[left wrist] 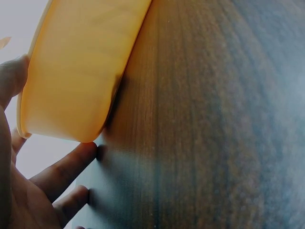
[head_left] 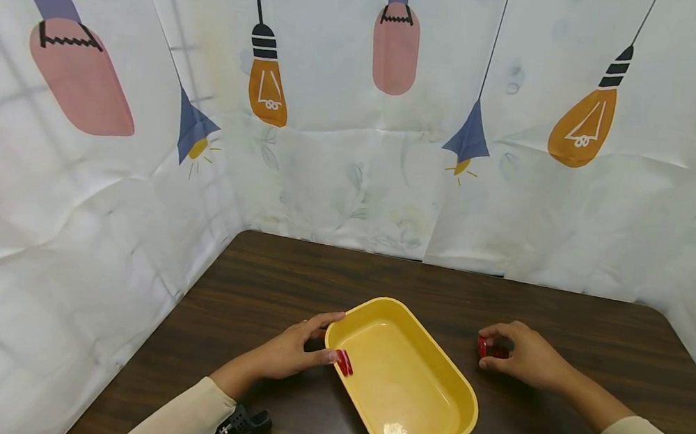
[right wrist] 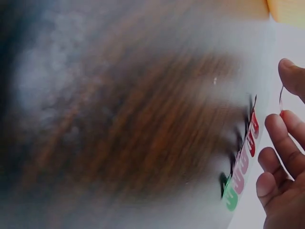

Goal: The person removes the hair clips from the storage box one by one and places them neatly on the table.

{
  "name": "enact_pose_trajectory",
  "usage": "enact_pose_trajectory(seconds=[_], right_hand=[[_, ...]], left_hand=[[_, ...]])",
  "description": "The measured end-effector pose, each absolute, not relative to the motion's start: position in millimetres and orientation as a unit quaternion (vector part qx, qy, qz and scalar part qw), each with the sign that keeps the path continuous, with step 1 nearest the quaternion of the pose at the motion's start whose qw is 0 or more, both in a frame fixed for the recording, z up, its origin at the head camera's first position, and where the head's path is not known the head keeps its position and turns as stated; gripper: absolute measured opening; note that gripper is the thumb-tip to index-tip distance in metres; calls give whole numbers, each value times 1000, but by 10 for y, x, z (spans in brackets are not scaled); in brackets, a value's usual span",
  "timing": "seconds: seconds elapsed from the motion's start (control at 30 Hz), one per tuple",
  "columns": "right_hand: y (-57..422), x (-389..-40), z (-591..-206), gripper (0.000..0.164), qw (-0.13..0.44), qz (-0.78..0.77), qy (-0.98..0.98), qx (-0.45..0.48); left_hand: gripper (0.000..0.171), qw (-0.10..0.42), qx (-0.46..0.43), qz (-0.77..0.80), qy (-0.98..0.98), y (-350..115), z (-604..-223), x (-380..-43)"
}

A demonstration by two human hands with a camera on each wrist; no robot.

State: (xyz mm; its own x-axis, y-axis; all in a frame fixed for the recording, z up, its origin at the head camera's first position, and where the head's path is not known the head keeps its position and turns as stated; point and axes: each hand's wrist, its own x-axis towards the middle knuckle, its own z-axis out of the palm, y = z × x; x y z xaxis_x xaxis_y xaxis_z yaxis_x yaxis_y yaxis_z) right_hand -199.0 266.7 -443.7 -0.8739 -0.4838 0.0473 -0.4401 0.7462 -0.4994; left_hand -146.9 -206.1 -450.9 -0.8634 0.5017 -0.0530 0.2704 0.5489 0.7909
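A yellow tray point(head_left: 404, 383) with rounded corners sits at an angle on the table. My left hand point(head_left: 291, 351) grips its left corner, forefinger at the rim and thumb beside a red hair clip point(head_left: 344, 363) fixed over that rim. In the left wrist view, fingertips touch the tray's outer wall point(left wrist: 81, 95). To the right of the tray, my right hand point(head_left: 526, 353) pinches a red hair clip point(head_left: 482, 346) between thumb and forefinger; the right wrist view shows only its thin edge. Below those fingers lies a row of several red, pink and green hair clips point(right wrist: 239, 167).
The brown wood-grain table point(head_left: 318, 270) meets a white patterned sheet point(head_left: 339, 174) along its back and left edges. Dark straps point(head_left: 243, 422) circle both wrists, over light sleeves.
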Motion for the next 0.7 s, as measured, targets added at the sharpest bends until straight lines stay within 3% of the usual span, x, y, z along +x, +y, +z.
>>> enact_pose_trajectory(seconds=[0.7], right_hand=[[2752, -1978, -4530, 48, 24, -237, 934, -267]], left_hand=[[68, 140, 221, 421, 868, -2057, -4504, -1464]])
